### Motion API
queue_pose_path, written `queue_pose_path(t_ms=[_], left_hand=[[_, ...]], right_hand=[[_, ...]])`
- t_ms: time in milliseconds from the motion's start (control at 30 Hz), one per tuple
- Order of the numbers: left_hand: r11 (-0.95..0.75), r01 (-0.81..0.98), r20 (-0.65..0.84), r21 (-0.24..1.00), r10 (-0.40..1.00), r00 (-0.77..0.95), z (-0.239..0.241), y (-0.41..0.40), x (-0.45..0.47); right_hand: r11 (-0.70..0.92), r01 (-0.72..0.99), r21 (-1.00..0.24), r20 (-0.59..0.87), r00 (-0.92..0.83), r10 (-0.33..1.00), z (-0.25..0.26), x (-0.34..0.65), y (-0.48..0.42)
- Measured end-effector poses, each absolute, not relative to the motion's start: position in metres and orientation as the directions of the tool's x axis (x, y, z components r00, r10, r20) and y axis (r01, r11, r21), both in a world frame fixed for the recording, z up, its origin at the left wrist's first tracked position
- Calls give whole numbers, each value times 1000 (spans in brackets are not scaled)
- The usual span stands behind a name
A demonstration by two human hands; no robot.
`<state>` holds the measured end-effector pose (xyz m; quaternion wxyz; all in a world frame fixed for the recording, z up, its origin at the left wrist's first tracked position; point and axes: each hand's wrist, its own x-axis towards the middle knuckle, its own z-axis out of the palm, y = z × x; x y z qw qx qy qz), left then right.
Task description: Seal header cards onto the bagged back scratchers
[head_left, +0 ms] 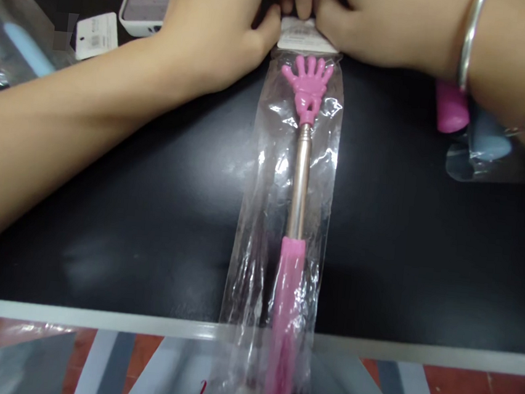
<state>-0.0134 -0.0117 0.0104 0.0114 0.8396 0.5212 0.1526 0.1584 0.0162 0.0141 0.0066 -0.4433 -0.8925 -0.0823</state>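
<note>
A pink hand-shaped back scratcher [300, 176] with a telescopic metal shaft lies inside a clear plastic bag [263, 191]. Its pink handle runs past the table's front edge. At the bag's far end is a white label card [308, 35] with a barcode. My left hand [232, 27] has curled fingers at the card's left side and top, the thumb against its edge. My right hand [376, 22] is closed at the card's upper right, thumb and fingers bent in. The top frame edge cuts off part of both hands.
A phone [146, 0] and a white barcode tag [97, 35] lie behind my left forearm. Bagged blue items [28, 47] are at the far left. Under my right wrist lie a pink handle [451, 108] and a bagged blue one [490, 141]. The black table [148, 223] has a pale front edge.
</note>
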Motion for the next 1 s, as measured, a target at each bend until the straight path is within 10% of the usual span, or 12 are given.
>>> queue_pose_path(t_ms=[1000], left_hand=[[-580,797,341,167,792,505,2,4,-24]], right_hand=[[632,747,208,176,-664,727,8,167,33]])
